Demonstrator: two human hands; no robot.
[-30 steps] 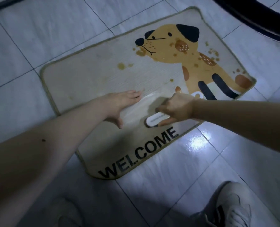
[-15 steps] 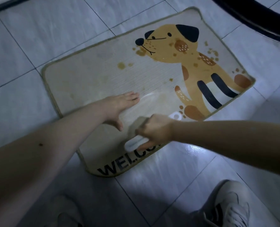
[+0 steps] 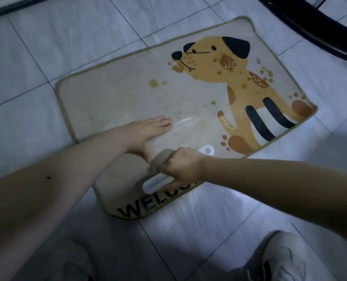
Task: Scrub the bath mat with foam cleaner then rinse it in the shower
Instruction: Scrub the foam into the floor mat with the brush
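Left hand (image 3: pixel 148 130) flat on the bath mat (image 3: pixel 111 98), fingers straight and together, palm down, thumb splayed toward the near edge. It presses the mat's bare beige middle, left of the printed dog.

Bath mat lies flat on the tiled floor (image 3: pixel 47 47), rotated diagonally in the head view. Beige, thin edge trim, cartoon dog print (image 3: pixel 241 86) on the right half, black "WELCOME" lettering (image 3: pixel 144 207) along the near edge, part of it hidden under the right hand. Brown-yellow spots around the dog's snout and mid-mat. Faint whitish streak just beyond the left fingertips; cannot tell whether foam or wet pile.

Right hand (image 3: pixel 180 169) curled around a white scrub brush (image 3: pixel 156 184), gripping it from above. Brush head sits on the mat above the lettering, near the front edge. Handle end with a hang hole sticks out behind the knuckles toward the dog's paw. Right hand is just beside the left thumb, apparently not touching it.

Near right: white sneaker (image 3: pixel 278 258) on the floor. Dark curved rim (image 3: pixel 320 31) crosses the far right corner.
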